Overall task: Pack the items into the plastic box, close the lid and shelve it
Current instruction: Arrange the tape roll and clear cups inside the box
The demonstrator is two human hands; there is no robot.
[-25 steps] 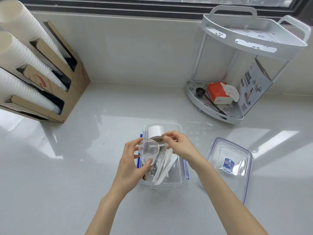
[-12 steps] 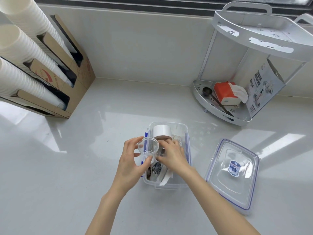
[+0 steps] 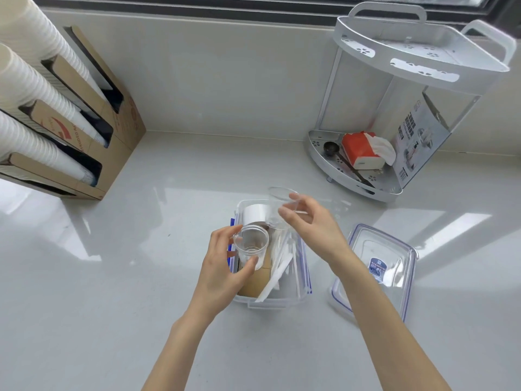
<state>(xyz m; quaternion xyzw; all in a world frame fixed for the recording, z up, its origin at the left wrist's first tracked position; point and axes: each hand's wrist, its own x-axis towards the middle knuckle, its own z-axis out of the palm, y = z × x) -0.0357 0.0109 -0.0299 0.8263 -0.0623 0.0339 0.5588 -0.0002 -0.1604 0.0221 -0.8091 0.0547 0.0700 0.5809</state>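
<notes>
A clear plastic box (image 3: 275, 301) with blue clips stands open on the counter. Inside it are a white tape roll (image 3: 255, 214), brown card and white wrapped sticks (image 3: 277, 273). My left hand (image 3: 221, 270) holds a clear plastic cup (image 3: 251, 248) over the box's left side. My right hand (image 3: 313, 227) holds a second clear cup (image 3: 279, 204) above the box's far end, apart from the first. The box's clear lid (image 3: 377, 266) lies on the counter to the right.
A white two-tier corner shelf (image 3: 423, 56) stands at the back right; its lower tier holds a red tissue pack (image 3: 362, 149), a black scoop (image 3: 332, 149) and a printed card. Cardboard dispensers with stacked paper cups (image 3: 42, 88) fill the left.
My right hand has lifted a second clear cup up and away from the one in my left hand. The view has shifted a little.
</notes>
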